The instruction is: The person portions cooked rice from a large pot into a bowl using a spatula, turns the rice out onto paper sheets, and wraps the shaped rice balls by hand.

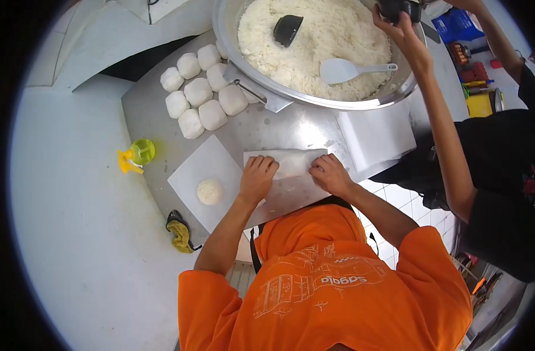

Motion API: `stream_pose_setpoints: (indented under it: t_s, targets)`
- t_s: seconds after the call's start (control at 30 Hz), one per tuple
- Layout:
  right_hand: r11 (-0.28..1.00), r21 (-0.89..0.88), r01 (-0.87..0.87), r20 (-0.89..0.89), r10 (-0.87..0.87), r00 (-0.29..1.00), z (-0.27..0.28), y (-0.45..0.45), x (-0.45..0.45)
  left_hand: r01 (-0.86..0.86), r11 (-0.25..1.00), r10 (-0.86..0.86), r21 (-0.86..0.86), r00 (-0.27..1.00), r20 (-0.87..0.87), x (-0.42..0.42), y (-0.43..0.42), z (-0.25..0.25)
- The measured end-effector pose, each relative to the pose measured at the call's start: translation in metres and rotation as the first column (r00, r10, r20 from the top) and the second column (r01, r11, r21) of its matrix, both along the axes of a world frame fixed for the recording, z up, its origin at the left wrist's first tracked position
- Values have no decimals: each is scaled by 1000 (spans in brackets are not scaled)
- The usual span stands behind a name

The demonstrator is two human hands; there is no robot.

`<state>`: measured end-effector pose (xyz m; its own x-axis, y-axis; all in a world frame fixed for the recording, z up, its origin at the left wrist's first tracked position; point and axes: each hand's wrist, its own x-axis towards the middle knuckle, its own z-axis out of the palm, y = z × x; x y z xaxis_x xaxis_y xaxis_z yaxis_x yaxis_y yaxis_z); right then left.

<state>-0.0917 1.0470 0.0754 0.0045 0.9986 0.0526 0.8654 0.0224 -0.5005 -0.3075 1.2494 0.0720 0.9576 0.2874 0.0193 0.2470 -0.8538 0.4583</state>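
Note:
My left hand (259, 177) and my right hand (332, 174) each pinch one side of a folded sheet of white wrapping paper (285, 157) at the table's near edge. A pale lump shows faintly through the paper between them. Left of my left hand, a second flat paper sheet (188, 172) bears a round mound of rice (209, 191). Farther back, several wrapped white packets (212, 114) sit in close rows against a big metal rice pot (267, 88).
Inside the pot are rice (337, 44), a black scoop (288, 30) and a white rice paddle (340, 71). A stack of paper (378, 131) lies right. A yellow-topped pump bottle (142, 153) stands left. A co-worker's arm (443, 117) reaches over the pot's right side, holding a black cup (399, 9).

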Motion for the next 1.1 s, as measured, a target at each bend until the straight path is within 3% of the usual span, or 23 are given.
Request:
stream_pose_setpoints:
  t_s: [0.07,0.17,0.27,0.4,0.47,0.53,0.6,0.7,0.8,0.87,0.97,1.07,1.1]
  targets:
    - [999,6,-40,68,39,997,-5,1,2,97,994,-94,-59,995,40,-15,-4,-11]
    - [997,72,-13,91,7,996,5,-3,-5,21,995,-3,-99,984,181,-26,-10,-14]
    - [999,43,6,95,-10,995,4,-7,-8,-57,997,50,48,989,141,-27,-19,26]
    - [994,-68,86,-3,-86,996,-11,7,-6,-106,992,109,-62,993,45,-27,-11,-13]
    - [899,-350,264,-295,-373,879,-4,19,-4,-233,959,236,-162,972,-4,-17,-13,-16]
    - [807,-515,290,-376,-517,769,5,36,0,-287,944,271,-164,956,-110,-5,-16,-7]
    - [787,-553,275,-338,-514,788,12,48,6,-321,934,294,-157,940,-173,3,-20,-3]
    - [954,-22,300,-11,-300,954,29,37,2,-387,915,358,-117,910,-209,15,-22,6]
    - [971,35,235,-185,-225,957,-11,24,-3,-567,821,543,-67,811,-218,33,-19,14]
    - [977,171,129,-125,-108,986,-30,15,-7,-731,679,713,-66,678,-179,43,-21,13]
    - [956,292,-24,106,-8,994,-32,14,-5,-570,812,583,126,780,-226,49,-24,22]
    - [969,247,8,205,-60,977,-17,5,-13,-681,731,607,-35,673,-423,50,-37,15]
    - [960,278,9,184,-62,981,-21,1,-13,-684,727,632,-60,701,-330,47,-45,2]
